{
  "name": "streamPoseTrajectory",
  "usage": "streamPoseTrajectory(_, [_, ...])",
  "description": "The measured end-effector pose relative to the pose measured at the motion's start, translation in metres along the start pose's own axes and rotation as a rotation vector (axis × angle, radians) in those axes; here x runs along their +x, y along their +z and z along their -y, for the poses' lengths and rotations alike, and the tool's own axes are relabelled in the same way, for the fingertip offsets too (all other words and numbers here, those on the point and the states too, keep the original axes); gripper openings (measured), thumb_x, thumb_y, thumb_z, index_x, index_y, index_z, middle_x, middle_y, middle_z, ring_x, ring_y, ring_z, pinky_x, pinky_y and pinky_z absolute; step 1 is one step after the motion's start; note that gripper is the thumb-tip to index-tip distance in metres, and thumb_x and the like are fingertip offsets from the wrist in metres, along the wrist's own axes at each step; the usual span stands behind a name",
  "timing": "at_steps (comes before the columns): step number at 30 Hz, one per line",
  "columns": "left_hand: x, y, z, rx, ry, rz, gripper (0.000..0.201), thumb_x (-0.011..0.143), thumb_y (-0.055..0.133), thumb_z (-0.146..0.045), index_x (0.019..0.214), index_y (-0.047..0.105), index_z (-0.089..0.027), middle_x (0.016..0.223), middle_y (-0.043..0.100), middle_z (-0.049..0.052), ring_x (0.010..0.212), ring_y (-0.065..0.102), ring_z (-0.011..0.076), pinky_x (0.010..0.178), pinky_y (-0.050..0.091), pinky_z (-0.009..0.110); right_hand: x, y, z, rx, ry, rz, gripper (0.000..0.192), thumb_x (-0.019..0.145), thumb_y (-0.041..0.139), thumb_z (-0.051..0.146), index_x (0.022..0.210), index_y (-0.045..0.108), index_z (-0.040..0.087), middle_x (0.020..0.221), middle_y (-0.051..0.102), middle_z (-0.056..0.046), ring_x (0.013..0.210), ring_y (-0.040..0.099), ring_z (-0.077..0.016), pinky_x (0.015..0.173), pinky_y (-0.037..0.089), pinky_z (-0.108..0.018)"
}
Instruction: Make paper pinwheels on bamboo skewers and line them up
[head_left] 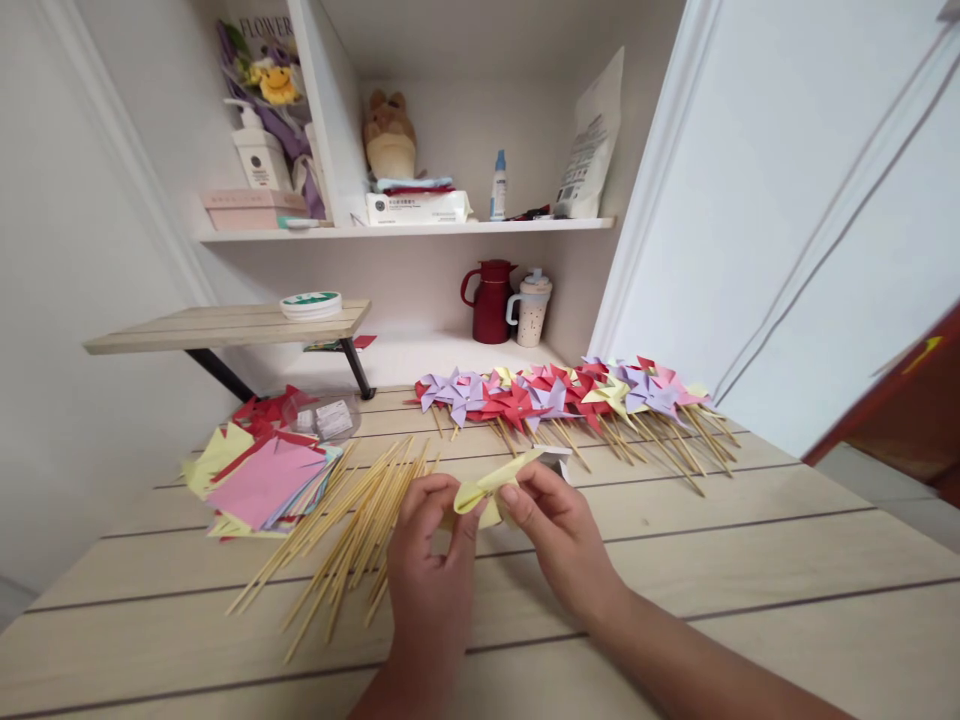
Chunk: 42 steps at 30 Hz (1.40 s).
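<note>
I'm seeing two hands, one yellow paper piece (491, 487), one red jug (491, 300), one speckled mug (532, 307); skewers (352, 535) and pinwheels (570, 395) too many to count.

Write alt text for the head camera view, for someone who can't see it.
Two hands, left hand and right hand, fold a yellow paper piece above a wooden table. Bamboo sticks and a stack of coloured paper squares lie to the left; finished paper pinwheels line the far edge.

White walls (90, 230) are enclosing a pale wooden table (750, 560). A white shelf (405, 231) is sitting in the alcove, and a small wooden side shelf (225, 325) is jutting out left.
</note>
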<state>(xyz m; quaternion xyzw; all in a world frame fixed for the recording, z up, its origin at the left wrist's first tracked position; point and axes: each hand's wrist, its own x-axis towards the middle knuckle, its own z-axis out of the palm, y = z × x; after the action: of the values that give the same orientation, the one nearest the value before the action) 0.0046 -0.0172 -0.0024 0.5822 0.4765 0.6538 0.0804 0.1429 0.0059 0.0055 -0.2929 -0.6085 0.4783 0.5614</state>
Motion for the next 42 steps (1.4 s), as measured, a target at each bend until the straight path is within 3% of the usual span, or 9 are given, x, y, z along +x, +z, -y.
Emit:
streamPoseTrajectory(7, [0.001,-0.001,0.001,0.029,0.044,0.008,0.004,0.086,0.068,-0.023,0.089,0.070,-0.022,0.090,0.066,0.002,0.082,0.065,0.0145,0.072,0.054,0.025,0.002,-0.004,-0.005,-0.102,-0.050,0.024,0.015,0.090,0.067,0.037,0.095,0.068,0.023,0.090,0.068,-0.002,0.085,0.061,-0.0181,0.078,0.048,-0.030])
streamPoseTrajectory(10, [0.003,-0.006,-0.002,0.062,0.103,0.033,0.006,0.085,0.067,-0.017,0.088,0.069,-0.023,0.089,0.065,0.000,0.081,0.065,0.0134,0.072,0.053,0.023,0.002,-0.005,-0.006,-0.179,-0.072,-0.013,0.011,0.087,0.071,0.034,0.089,0.068,0.023,0.085,0.069,-0.002,0.082,0.062,-0.0187,0.077,0.049,-0.031])
streamPoseTrajectory(16, [0.008,-0.020,-0.007,0.206,0.493,0.062,0.028,0.086,0.060,-0.006,0.101,0.071,-0.026,0.094,0.067,0.002,0.087,0.065,0.0158,0.079,0.052,0.029,0.004,-0.009,0.004,-0.234,-0.288,0.033,0.002,0.088,0.069,0.025,0.089,0.069,0.024,0.091,0.071,-0.005,0.089,0.067,-0.0209,0.081,0.052,-0.034])
streamPoseTrajectory(22, [0.011,-0.027,-0.015,0.288,0.627,0.045,0.028,0.086,0.063,-0.008,0.106,0.071,-0.027,0.091,0.068,0.003,0.088,0.063,0.0180,0.080,0.053,0.032,0.001,-0.010,0.005,-0.176,-0.299,0.064,0.011,0.087,0.070,0.024,0.096,0.064,0.025,0.095,0.069,-0.005,0.089,0.067,-0.0207,0.081,0.054,-0.035])
streamPoseTrajectory(36, [0.012,-0.025,-0.014,0.264,0.647,0.068,0.025,0.086,0.062,-0.007,0.099,0.071,-0.026,0.085,0.068,0.001,0.084,0.062,0.0168,0.079,0.052,0.031,0.005,-0.012,0.016,-0.021,-0.228,0.138,0.012,0.081,0.077,0.020,0.075,0.067,0.023,0.083,0.070,-0.003,0.078,0.066,-0.0176,0.073,0.054,-0.031])
streamPoseTrajectory(42, [0.011,-0.026,-0.013,0.271,0.615,0.090,0.023,0.087,0.064,-0.012,0.100,0.072,-0.029,0.083,0.069,0.001,0.080,0.064,0.0173,0.077,0.052,0.032,0.007,-0.015,0.015,-0.111,-0.221,0.113,0.006,0.080,0.077,0.022,0.077,0.072,0.023,0.082,0.071,-0.003,0.077,0.066,-0.0188,0.072,0.054,-0.032])
